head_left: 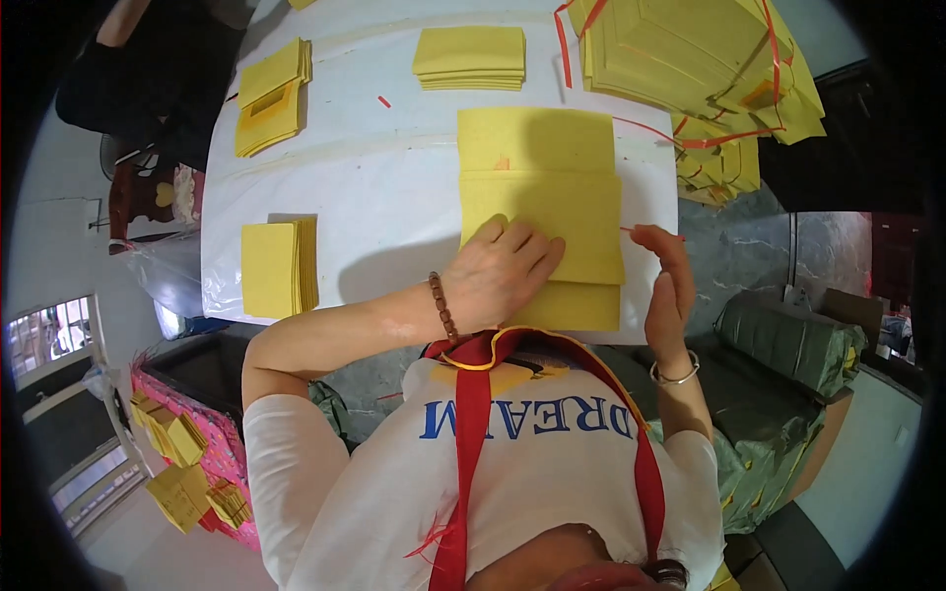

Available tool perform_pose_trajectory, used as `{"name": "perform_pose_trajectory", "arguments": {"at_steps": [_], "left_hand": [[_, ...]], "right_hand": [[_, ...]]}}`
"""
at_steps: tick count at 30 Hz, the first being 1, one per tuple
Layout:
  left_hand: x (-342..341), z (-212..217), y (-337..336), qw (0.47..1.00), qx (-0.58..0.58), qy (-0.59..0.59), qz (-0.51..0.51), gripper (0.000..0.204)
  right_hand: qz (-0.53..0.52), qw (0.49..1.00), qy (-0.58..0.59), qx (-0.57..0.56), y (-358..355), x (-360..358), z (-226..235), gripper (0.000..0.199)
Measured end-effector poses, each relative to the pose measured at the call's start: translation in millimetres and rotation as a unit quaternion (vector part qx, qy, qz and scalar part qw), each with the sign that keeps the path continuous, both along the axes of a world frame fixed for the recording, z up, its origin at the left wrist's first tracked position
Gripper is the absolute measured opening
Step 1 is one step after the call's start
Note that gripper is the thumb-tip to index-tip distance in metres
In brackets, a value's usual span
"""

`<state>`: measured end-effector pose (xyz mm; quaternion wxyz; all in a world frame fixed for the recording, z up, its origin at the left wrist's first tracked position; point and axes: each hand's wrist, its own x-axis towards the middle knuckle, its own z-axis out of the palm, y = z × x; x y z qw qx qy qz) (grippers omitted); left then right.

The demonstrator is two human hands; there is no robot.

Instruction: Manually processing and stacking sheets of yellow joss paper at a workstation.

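The left hand [507, 274] lies on layered, rectangular yellow paper [581, 217], its grip unclear. The right hand [670, 281], unclenched, hovers beside it.

White-covered table [365, 217], left hand [501, 271] resting on layered yellow sheets [576, 212] by the near edge, right hand [668, 291] half-curled at the right edge, yellow stack [271, 271] at the near left corner, larger yellow pile [670, 54] farther up the right edge

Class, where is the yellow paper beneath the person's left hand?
In the head view, the yellow paper lies right of centre on the white table, by the near edge, just left of the right hand.
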<state>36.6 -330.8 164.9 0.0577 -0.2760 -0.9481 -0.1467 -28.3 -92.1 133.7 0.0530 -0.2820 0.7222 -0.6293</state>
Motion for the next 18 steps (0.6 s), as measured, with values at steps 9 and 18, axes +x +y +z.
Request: {"name": "perform_pose_trajectory", "arguments": {"at_steps": [9,18], "left_hand": [[-57.3,57.7,-101.7,0.952,0.217,0.093,0.194,0.022],[-204.5,-83.5,-164.6,0.95,-0.083,0.25,0.17,0.037]], "right_hand": [[-0.048,0.998,0.011,-0.028,1.4,-7.4,-8.0,0.055],[-0.184,0.749,0.604,-0.202,-2.8,-27.8,158.3,0.041]]}}
